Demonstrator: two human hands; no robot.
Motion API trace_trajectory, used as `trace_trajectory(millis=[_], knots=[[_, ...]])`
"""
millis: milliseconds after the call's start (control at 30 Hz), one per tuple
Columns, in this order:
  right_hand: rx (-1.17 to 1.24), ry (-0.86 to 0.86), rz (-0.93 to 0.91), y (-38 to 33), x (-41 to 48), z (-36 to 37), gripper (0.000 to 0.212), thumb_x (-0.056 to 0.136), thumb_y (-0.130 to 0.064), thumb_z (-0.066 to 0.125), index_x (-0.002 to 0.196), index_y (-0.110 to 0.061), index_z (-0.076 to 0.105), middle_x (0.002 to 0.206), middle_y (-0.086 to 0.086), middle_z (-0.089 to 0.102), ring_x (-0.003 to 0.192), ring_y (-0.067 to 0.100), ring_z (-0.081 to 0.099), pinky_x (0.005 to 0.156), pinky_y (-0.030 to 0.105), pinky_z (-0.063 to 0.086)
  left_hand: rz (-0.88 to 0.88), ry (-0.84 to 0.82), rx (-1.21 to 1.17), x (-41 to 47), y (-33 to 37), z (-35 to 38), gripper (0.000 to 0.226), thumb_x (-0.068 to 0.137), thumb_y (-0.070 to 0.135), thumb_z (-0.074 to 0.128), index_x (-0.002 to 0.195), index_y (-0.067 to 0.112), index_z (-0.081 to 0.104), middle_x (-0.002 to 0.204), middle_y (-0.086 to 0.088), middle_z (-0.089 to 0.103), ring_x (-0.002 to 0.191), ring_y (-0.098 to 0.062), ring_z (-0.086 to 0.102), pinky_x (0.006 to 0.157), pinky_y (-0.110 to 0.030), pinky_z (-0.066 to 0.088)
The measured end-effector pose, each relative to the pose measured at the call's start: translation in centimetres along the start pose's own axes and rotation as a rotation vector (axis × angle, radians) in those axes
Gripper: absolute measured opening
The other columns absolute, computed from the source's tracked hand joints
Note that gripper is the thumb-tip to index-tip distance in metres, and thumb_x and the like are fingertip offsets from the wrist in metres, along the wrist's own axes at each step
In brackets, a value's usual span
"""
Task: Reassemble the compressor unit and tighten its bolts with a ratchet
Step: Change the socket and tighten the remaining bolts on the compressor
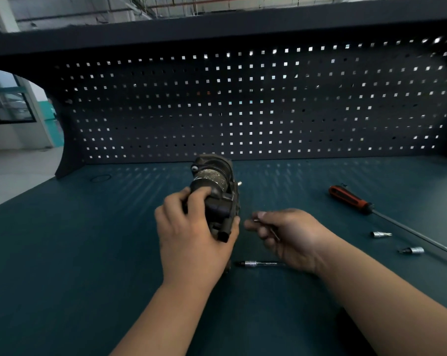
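On the teal bench (88, 253), the left hand (191, 235) gripped the compressor unit (217, 186) with curled fingers; beside it, the right hand (291, 237) pinched a thin bolt (275, 232) between thumb and fingers.

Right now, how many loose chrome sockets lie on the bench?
2. The far socket lies beside the shaft of the screwdriver; the near socket lies closer to the camera, to its right. The right hand may hide more.

no readable text, labels or numbers
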State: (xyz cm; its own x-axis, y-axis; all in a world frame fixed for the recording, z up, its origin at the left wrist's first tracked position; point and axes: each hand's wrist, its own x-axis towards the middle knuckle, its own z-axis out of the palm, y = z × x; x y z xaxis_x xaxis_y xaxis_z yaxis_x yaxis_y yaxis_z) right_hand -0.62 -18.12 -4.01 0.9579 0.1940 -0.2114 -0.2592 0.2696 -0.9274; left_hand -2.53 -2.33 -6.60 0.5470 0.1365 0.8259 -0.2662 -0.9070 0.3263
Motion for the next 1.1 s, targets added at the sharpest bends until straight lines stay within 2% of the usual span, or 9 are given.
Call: trace_trajectory(millis=[100, 167, 300, 433, 600, 767, 900, 1000, 1100], knots=[[-0.209, 0.040, -0.179, -0.5, 0.0, -0.1, 0.028, 0.095, -0.029, 0.054, 0.074, -0.010, 0.055, 0.054, 0.008, 0.054, 0.032, 0.011, 0.030, 0.033, 0.016, 0.022, -0.005, 0.001, -0.004, 0.0, 0.1, 0.0, 0.064, 0.064, 0.049, 0.072, 0.116, 0.016, 0.056, 0.114, -0.013, 0.045, 0.100, -0.028, 0.037, 0.082, -0.037, 0.042], [-0.200, 0.042, -0.253, -0.7, 0.0, 0.3, 0.029, 0.088, -0.036, 0.059, 0.071, -0.015, 0.051, 0.049, 0.001, 0.044, 0.033, 0.011, 0.028, 0.035, 0.016, 0.021, -0.005, 0.005, 0.003, 0.0, 0.1, 0.0, 0.064, 0.063, 0.049, 0.072, 0.116, 0.017, 0.057, 0.114, -0.013, 0.046, 0.100, -0.028, 0.039, 0.082, -0.038, 0.044], [-0.109, 0.046, -0.372, -0.3, 0.3, 1.2, 0.019, 0.092, -0.015, 0.057, 0.074, -0.010, 0.058, 0.058, -0.002, 0.050, 0.041, 0.007, 0.034, 0.035, 0.018, 0.025, -0.008, 0.007, 0.008, -0.1, 0.2, 0.0, 0.064, 0.063, 0.048, 0.076, 0.116, 0.017, 0.057, 0.114, -0.013, 0.047, 0.100, -0.029, 0.041, 0.083, -0.039, 0.045], [-0.164, 0.051, -0.411, -0.2, 0.2, 1.3, 0.013, 0.087, -0.001, 0.061, 0.082, -0.012, 0.067, 0.069, 0.010, 0.056, 0.044, 0.007, 0.042, 0.037, 0.017, 0.031, -0.011, -0.001, 0.005, 0.0, 0.2, 0.0, 0.066, 0.061, 0.045, 0.079, 0.116, 0.017, 0.057, 0.114, -0.013, 0.047, 0.100, -0.029, 0.041, 0.081, -0.039, 0.045], [-0.320, 0.085, -0.474, -0.2, 0.2, 1.5, 0.020, 0.083, -0.009, 0.068, 0.071, -0.024, 0.074, 0.060, 0.013, 0.056, 0.044, 0.011, 0.040, 0.039, 0.019, 0.033, -0.013, 0.001, -0.008, 0.0, 0.1, 0.0, 0.065, 0.060, 0.042, 0.081, 0.116, 0.017, 0.058, 0.114, -0.013, 0.048, 0.099, -0.028, 0.040, 0.081, -0.037, 0.044], [-0.338, 0.101, -0.505, -0.5, -0.2, 1.7, 0.014, 0.083, -0.008, 0.067, 0.072, -0.016, 0.072, 0.052, 0.006, 0.056, 0.043, 0.011, 0.040, 0.040, 0.019, 0.033, -0.006, -0.008, -0.028, 0.0, -0.2, 0.0, 0.068, 0.059, 0.046, 0.079, 0.118, 0.020, 0.056, 0.115, -0.010, 0.045, 0.102, -0.026, 0.038, 0.079, -0.032, 0.039], [-0.366, 0.078, -0.537, -0.7, -0.3, 2.0, 0.011, 0.086, -0.004, 0.065, 0.079, -0.012, 0.069, 0.044, -0.008, 0.056, 0.037, 0.003, 0.041, 0.039, 0.014, 0.035, 0.012, -0.019, -0.080, -0.1, -0.2, -0.4, 0.073, 0.058, 0.060, 0.067, 0.121, 0.024, 0.053, 0.117, -0.007, 0.042, 0.104, -0.025, 0.038, 0.081, -0.034, 0.039], [-0.399, 0.087, -0.534, -0.9, -0.2, 2.0, 0.005, 0.085, -0.008, 0.067, 0.084, -0.013, 0.066, 0.052, -0.007, 0.064, 0.038, 0.004, 0.044, 0.041, 0.015, 0.038, 0.011, -0.070, -0.107, -0.1, -0.3, -0.8, 0.080, 0.057, 0.069, 0.057, 0.125, 0.028, 0.048, 0.120, -0.004, 0.039, 0.108, -0.022, 0.035, 0.083, -0.034, 0.038], [-0.442, 0.096, -0.530, -0.9, -0.3, 1.7, 0.008, 0.084, -0.015, 0.070, 0.077, -0.014, 0.067, 0.055, -0.004, 0.065, 0.038, 0.007, 0.043, 0.041, 0.017, 0.037, 0.002, -0.105, -0.143, -0.2, -0.4, -1.1, 0.080, 0.060, 0.071, 0.053, 0.128, 0.027, 0.048, 0.122, -0.005, 0.039, 0.110, -0.019, 0.032, 0.083, -0.035, 0.036]])
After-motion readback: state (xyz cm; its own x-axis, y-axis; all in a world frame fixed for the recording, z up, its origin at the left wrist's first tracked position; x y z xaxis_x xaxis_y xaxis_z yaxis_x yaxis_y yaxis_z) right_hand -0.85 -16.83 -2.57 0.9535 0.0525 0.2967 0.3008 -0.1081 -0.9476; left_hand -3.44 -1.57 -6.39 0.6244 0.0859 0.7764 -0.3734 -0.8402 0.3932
